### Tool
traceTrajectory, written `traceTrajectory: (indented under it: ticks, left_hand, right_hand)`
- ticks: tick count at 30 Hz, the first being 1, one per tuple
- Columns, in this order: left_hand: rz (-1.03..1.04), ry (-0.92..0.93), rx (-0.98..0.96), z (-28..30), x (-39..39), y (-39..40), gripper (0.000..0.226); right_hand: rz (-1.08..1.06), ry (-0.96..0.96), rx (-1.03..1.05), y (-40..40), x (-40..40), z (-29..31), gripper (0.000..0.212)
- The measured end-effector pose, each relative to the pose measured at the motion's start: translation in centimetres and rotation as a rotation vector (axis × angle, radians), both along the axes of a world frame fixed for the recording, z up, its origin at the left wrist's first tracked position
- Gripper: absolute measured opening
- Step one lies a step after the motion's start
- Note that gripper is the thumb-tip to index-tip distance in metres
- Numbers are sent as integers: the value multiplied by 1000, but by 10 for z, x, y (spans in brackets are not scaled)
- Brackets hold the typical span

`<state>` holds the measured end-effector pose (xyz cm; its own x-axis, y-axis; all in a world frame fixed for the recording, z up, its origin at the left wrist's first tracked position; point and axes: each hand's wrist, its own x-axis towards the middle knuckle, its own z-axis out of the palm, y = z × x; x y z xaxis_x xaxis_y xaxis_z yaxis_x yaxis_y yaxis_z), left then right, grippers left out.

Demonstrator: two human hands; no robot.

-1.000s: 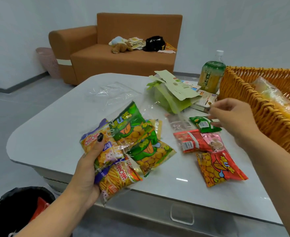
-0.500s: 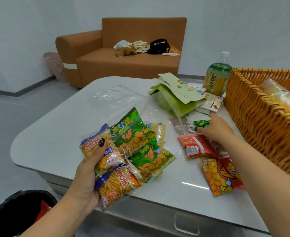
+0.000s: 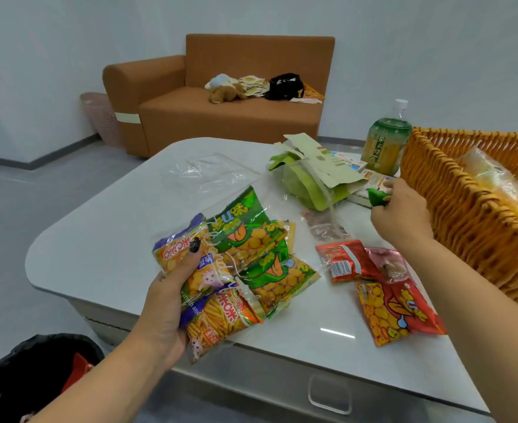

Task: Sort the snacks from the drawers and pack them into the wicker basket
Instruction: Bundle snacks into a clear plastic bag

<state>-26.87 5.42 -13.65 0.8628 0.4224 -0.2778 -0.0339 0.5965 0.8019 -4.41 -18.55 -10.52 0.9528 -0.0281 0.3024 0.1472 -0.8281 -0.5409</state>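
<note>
A: Grip status?

B: Left hand (image 3: 172, 303) clamps a clear plastic bag of snack packets (image 3: 236, 267), thumb curled over the top, held over the near left part of the white glossy table (image 3: 105, 239). Right hand (image 3: 399, 213) pinches a small green packet (image 3: 377, 198), fingers closed round it, just beside the outer wall of the orange wicker basket (image 3: 471, 221).

A: Readable labels?

B: Inside the bag: green pea-snack packets with "U" plus Chinese characters, and purple-and-yellow stick-snack packets with orange lettering I can't decode. Thin white script is printed across the bag itself; only fragments are legible. The red foil packet (image 3: 348, 260) shows a barcode. The red-and-yellow pea packet (image 3: 395, 308) has yellow characters. The green tea bottle (image 3: 386, 145) has vertical characters, too small to read.

A: Edges, room?

B: The basket is at the far right; a yellowish wrapped item (image 3: 496, 181) lies inside it. The red packets, a pink packet (image 3: 387, 262) and a flat clear packet (image 3: 326, 228) lie between the bag and the basket. The torn pale-green paper bag (image 3: 312, 178) is far centre, with an empty clear plastic sheet (image 3: 215, 172) to its left. The table's left side is bare up to the rounded edge. A clear drawer handle (image 3: 329, 395) is on the near face. A black-lined bin (image 3: 38, 377) sits at near left, below the table.
</note>
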Motion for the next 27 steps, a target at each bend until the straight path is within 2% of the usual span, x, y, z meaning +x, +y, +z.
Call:
traceTrajectory:
  ticks: [2,5,7,8,11,13,16,18,21,25,27]
  left_hand:
    - [-5,-11,-9,1,0,0,63]
    - [-17,-30,-36,3,0,-3,58]
    - [-12,-46,-51,7,-2,-7,60]
    - [-9,-49,-51,8,-3,-9,61]
    - [-31,-42,-16,9,-8,-12,58]
    - [-60,-31,2,8,-13,-13,59]
    - [-100,-11,15,3,-20,-16,72]
    - [-129,-11,16,-1,-21,-18,69]
    - [-177,-2,30,-3,-19,-26,75]
    - [-235,-14,30,0,-14,-45,82]
    - [-262,-22,25,0,-11,-52,85]
  right_hand:
    - [-5,121,517,5,-15,19,46]
    - [76,400,1506,8,-50,39,30]
    - [135,458,1900,5,-74,42,25]
    - [150,460,1977,4,-85,44,27]
    - [187,481,1893,2,-108,48,36]
    - [235,506,1744,-1,-118,54,31]
    - [324,500,1492,-13,-131,59,25]
    - [327,482,1329,-22,-138,58,22]
    - [303,489,1233,-34,-147,60,23]
    - [449,677,1169,-47,-156,67,37]
    - [518,784,1069,-52,-158,67,45]
